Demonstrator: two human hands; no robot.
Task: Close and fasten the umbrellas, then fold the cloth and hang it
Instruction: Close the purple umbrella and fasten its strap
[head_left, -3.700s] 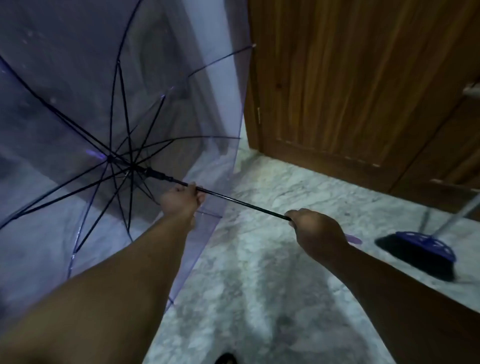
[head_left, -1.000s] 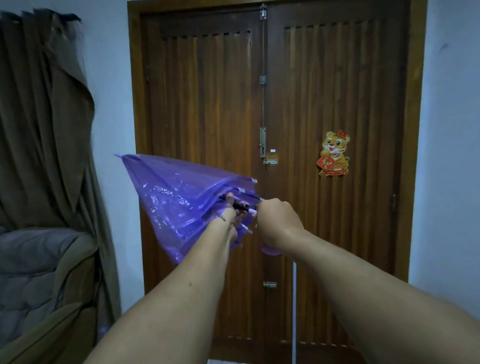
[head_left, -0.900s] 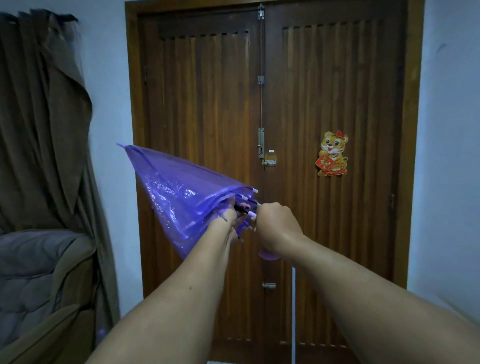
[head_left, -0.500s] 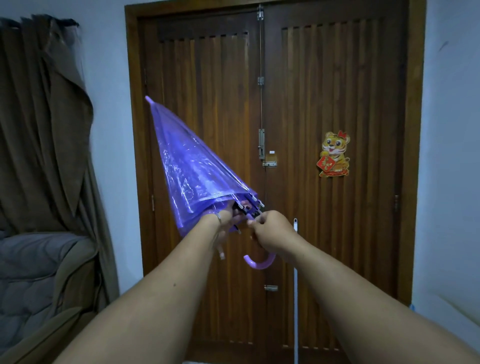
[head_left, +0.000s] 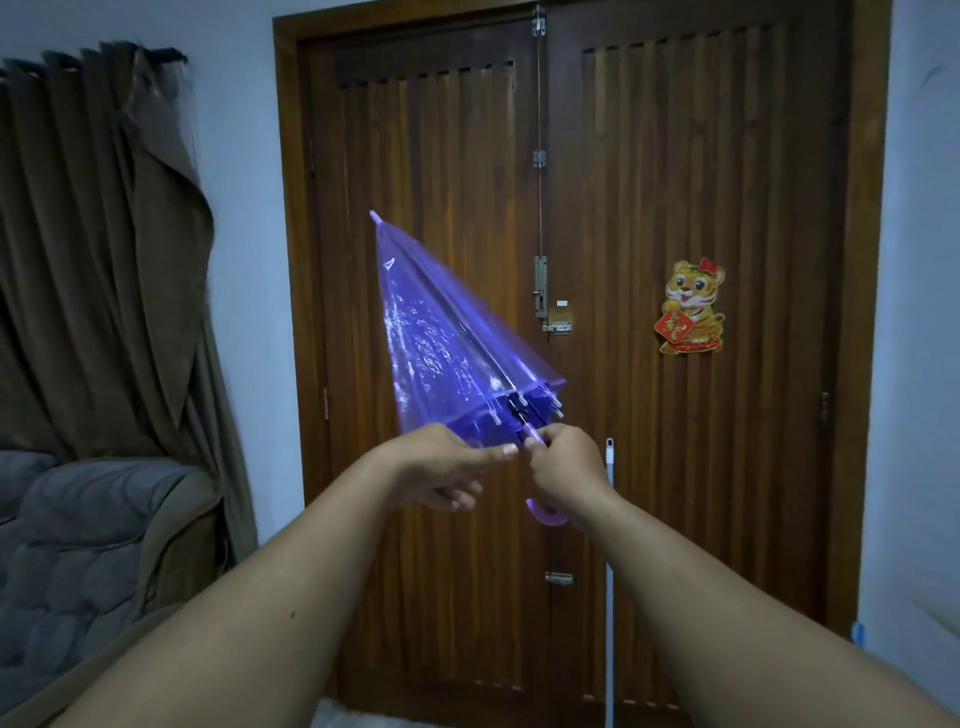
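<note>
A see-through purple umbrella (head_left: 441, 343) is held up in front of me, collapsed into a loose cone with its tip pointing up and left. My right hand (head_left: 563, 470) is shut on the umbrella's shaft just below the rib tips, and the curved purple handle (head_left: 545, 514) sticks out under that hand. My left hand (head_left: 441, 465) is at the lower rim of the canopy, thumb and fingers pinching at the edge next to the shaft. No strap is visible around the canopy. No cloth and no second umbrella is in view.
A closed wooden double door (head_left: 675, 208) stands right behind the umbrella, with a tiger sticker (head_left: 693, 306) and bolts. A white broom stick (head_left: 610, 571) leans on it. Brown curtains (head_left: 104, 260) and a grey padded seat (head_left: 88, 530) are at left.
The umbrella went from wide open near the floor to collapsed and raised. In the last second its tip swung from pointing left to pointing up, and my left hand slid to the canopy rim.
</note>
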